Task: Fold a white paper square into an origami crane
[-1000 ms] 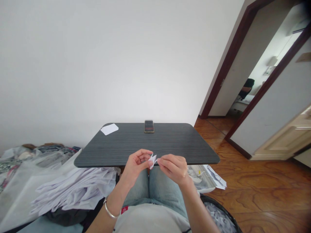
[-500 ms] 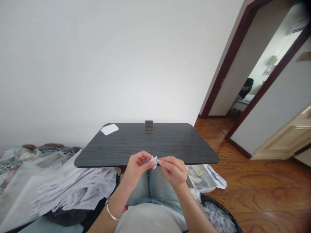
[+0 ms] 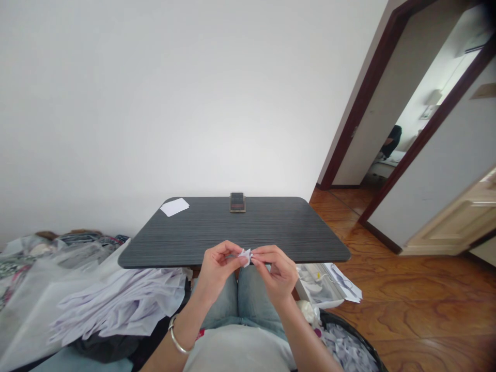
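Observation:
A small folded piece of white paper (image 3: 245,254) is pinched between both my hands, just in front of the near edge of a dark grey table (image 3: 271,232). My left hand (image 3: 217,268), with a silver bracelet on its wrist, grips the paper's left side with thumb and fingers. From the right, the fingertips of my right hand (image 3: 276,271) are closed on it. Both hands hover above my lap in blue jeans.
On the table's far side stand a phone (image 3: 237,202) and a white paper sheet (image 3: 174,206). A heap of white papers (image 3: 116,305) lies at my left. A dark bin of paper scraps (image 3: 349,346) sits at lower right. A doorway opens at right over wooden floor.
My right hand has drawn in closer to the left, and the paper looks smaller and more tightly folded between the fingertips. The hands sit slightly lower.

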Available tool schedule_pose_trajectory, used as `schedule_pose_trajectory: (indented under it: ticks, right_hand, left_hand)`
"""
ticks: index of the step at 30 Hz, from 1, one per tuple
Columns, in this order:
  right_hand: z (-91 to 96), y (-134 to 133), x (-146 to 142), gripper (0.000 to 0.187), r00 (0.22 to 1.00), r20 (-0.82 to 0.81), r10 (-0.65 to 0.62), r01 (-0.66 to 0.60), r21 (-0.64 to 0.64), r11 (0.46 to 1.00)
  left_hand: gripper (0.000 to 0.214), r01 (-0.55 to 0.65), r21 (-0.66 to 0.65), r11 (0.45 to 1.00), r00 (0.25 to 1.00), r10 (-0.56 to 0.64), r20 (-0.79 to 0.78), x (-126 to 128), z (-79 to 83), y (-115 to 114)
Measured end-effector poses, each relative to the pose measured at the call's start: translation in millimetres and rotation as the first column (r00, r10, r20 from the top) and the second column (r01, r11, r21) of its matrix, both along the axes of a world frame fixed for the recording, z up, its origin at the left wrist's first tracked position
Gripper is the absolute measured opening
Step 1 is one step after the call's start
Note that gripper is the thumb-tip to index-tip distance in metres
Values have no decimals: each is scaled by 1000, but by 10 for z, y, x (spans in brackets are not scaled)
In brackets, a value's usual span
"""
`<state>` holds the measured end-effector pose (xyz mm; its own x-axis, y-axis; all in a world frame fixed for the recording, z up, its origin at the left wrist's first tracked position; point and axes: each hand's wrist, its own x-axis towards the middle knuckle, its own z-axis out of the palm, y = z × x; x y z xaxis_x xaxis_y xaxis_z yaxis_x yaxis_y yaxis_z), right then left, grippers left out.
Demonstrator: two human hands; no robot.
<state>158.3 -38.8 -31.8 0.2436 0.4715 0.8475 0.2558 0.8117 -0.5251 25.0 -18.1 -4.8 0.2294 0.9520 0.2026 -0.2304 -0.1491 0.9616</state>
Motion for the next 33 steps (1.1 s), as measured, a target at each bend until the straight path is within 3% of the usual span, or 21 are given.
schedule_pose_trajectory:
  ticks: [5,9,19,33]
  right_hand:
    - [22,-56,-91,11,987,-161,13,-42,-176,984]
    - [26,-83,-154,11,965,-263,25,-87,-229,970]
    - [-53,-57,-237,13,845,-508,168,-299,-187,936]
    - [13,-117,-271,26,717,-664,213,-423,-171,890]
  left_hand:
    - [12,-21,11,1000,1000,22,-23,2,8,0]
    - [11,-28,24,999,999,29,-37,5,2,-6]
    - [11,-32,37,999,999,33,-37,15,-4,-7]
    - [11,-27,36,999,999,28,-30,12,13,-43]
